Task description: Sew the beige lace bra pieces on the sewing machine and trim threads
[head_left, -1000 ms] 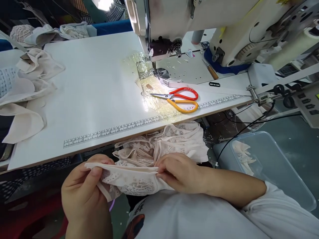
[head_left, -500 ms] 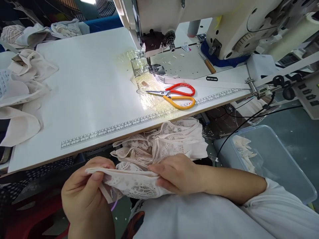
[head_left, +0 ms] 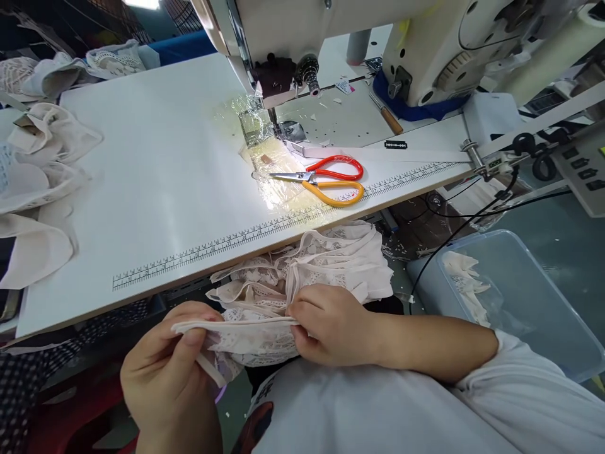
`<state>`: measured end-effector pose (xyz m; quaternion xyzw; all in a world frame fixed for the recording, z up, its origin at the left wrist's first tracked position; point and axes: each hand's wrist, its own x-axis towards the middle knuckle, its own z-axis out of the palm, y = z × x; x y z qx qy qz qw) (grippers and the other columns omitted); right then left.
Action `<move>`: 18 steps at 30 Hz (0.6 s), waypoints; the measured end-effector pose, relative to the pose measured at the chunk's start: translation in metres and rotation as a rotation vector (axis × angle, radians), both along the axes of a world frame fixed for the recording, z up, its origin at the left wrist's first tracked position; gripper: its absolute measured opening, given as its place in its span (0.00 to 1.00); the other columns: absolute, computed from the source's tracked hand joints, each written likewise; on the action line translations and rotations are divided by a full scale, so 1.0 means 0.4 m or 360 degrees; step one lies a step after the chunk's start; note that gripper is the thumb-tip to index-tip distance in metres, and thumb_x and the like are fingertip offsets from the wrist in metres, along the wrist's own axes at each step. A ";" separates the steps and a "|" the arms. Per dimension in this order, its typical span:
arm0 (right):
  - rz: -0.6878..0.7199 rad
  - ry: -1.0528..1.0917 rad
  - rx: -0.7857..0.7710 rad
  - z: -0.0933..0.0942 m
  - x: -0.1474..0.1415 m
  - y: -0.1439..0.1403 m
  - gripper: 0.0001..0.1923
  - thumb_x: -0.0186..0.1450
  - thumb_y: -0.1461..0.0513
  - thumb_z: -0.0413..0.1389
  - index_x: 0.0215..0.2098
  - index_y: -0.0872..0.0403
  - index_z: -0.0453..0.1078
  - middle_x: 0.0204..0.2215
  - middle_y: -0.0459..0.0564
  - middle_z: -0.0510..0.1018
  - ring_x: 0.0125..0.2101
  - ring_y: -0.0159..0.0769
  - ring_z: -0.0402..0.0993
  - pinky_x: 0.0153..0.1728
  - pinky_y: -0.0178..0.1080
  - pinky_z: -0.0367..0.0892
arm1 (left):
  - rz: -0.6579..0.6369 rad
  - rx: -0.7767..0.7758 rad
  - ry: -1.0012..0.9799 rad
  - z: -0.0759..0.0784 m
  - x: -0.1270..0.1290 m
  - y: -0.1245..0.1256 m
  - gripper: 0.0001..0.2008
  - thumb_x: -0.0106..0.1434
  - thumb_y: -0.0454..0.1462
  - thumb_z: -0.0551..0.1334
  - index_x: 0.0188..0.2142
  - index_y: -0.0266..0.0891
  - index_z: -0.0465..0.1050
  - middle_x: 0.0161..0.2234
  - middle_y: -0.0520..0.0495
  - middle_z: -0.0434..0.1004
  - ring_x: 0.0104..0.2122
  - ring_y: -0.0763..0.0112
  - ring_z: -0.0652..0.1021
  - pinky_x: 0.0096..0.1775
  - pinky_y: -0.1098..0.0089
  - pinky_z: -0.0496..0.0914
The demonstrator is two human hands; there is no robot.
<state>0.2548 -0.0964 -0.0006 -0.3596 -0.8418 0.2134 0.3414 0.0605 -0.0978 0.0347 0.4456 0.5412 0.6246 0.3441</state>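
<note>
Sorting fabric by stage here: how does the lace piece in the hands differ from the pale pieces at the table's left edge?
The lace piece is held off the table, pinched taut along one edge between the left hand and right hand; the pale pieces lie loose on the table, untouched. The lace piece shows openwork patterning; the pale pieces look mostly plain and smooth. Both share a cream-beige colour.
</note>
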 end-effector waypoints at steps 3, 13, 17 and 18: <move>0.0022 0.0020 0.0017 -0.001 0.001 -0.001 0.10 0.60 0.65 0.44 0.31 0.57 0.67 0.24 0.52 0.71 0.24 0.36 0.65 0.23 0.37 0.65 | 0.0034 -0.0036 0.0030 -0.002 -0.003 -0.003 0.05 0.47 0.35 0.69 0.22 0.48 0.78 0.22 0.54 0.76 0.24 0.66 0.72 0.22 0.67 0.64; 0.0288 0.0299 -0.0547 0.021 0.035 0.010 0.08 0.62 0.64 0.52 0.37 0.57 0.73 0.32 0.52 0.75 0.32 0.34 0.72 0.31 0.34 0.69 | -0.0156 0.0036 0.0106 0.008 -0.023 0.006 0.02 0.47 0.38 0.70 0.23 0.48 0.79 0.20 0.51 0.75 0.23 0.66 0.72 0.20 0.68 0.65; 0.0318 0.0358 -0.0641 0.025 0.037 0.015 0.07 0.62 0.65 0.54 0.34 0.57 0.74 0.31 0.52 0.75 0.32 0.34 0.72 0.32 0.34 0.69 | -0.0193 0.0091 0.0141 0.001 -0.033 0.010 0.02 0.47 0.38 0.70 0.22 0.47 0.79 0.20 0.51 0.75 0.21 0.67 0.72 0.20 0.68 0.66; 0.0331 0.0380 -0.0671 0.028 0.037 0.017 0.06 0.62 0.65 0.54 0.33 0.57 0.74 0.31 0.52 0.74 0.31 0.33 0.72 0.32 0.33 0.68 | -0.0189 0.0088 0.0150 -0.001 -0.034 0.009 0.02 0.47 0.38 0.70 0.22 0.46 0.79 0.20 0.50 0.75 0.21 0.67 0.72 0.20 0.68 0.66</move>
